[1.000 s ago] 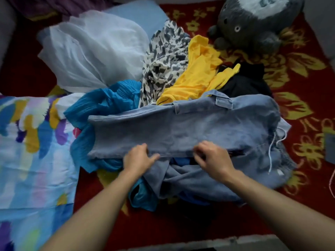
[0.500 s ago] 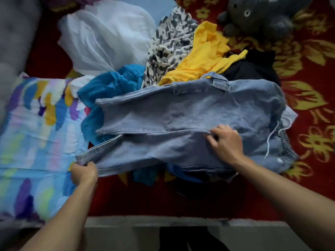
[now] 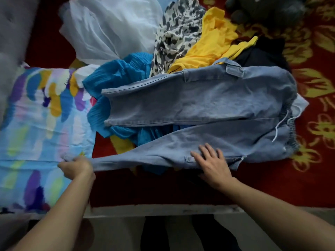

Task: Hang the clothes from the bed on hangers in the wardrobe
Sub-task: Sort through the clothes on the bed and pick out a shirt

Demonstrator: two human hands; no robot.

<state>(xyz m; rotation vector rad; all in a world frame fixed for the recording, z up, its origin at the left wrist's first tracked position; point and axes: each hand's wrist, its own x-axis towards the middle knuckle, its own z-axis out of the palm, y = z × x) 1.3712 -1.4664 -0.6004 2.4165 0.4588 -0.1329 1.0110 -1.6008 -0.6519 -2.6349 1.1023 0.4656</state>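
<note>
Lower leg of the jeans (image 3: 199,100) got tugged further left, left hand (image 3: 77,167) clenched on its hem, right hand (image 3: 213,163) now flat, fingers spread, on the denim.

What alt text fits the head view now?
Light blue denim trousers lie spread over a pile of clothes on a red floral bedspread; the left hand grips one leg's hem, the right hand presses flat on that leg.

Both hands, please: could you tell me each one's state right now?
Left hand: grips the jeans at a leg end.
Right hand: open, flat on the jeans.
</note>
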